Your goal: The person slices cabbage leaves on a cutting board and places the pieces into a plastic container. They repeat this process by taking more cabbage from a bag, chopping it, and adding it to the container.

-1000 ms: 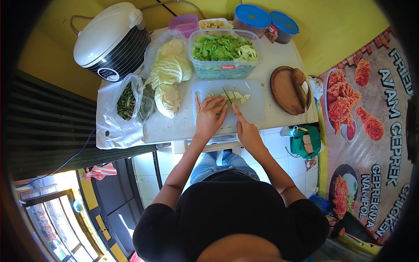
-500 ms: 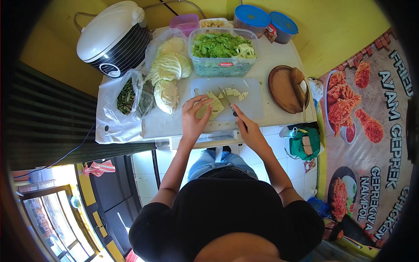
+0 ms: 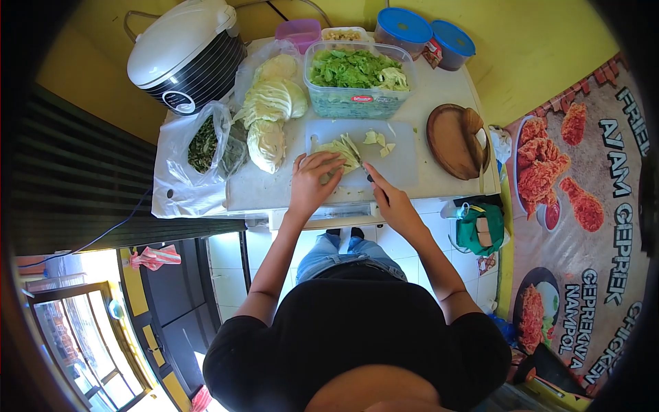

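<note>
My left hand presses on a wedge of pale green cabbage, its fingers bent over the top. The wedge lies on a translucent white cutting board. In my right hand is a knife with a dark handle, its blade against the right side of the wedge. Part of the wedge is hidden under my left fingers. Several cut cabbage pieces lie on the board to the right of the blade.
Behind the board stands a clear tub of chopped greens. Larger cabbage pieces and a plastic bag of dark leaves lie left. A rice cooker stands back left; a wooden mortar sits right, blue-lidded containers behind.
The view has shifted slightly. My left fingers now lie further over the cabbage wedge. The knife blade has come in against the wedge, and the cut pieces sit farther from it.
</note>
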Motion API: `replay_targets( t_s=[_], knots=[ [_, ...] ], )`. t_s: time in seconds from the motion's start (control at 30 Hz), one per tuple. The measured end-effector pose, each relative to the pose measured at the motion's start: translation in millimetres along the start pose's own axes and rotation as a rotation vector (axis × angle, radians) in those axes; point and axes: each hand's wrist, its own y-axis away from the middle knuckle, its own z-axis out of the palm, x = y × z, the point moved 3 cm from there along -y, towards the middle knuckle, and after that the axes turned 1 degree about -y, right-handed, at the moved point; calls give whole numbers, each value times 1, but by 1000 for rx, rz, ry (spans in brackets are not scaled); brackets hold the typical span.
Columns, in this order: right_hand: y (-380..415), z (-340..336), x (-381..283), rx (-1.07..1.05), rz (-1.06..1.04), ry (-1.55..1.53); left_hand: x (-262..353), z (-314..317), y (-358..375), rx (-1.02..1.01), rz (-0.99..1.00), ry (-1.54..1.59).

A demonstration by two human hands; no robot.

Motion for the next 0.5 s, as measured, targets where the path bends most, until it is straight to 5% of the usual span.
replay_targets(
  t_s=[0.5],
  knots=[
    [11, 21, -3, 13, -28, 228, 1, 2, 5, -1, -22, -15]
  ],
)
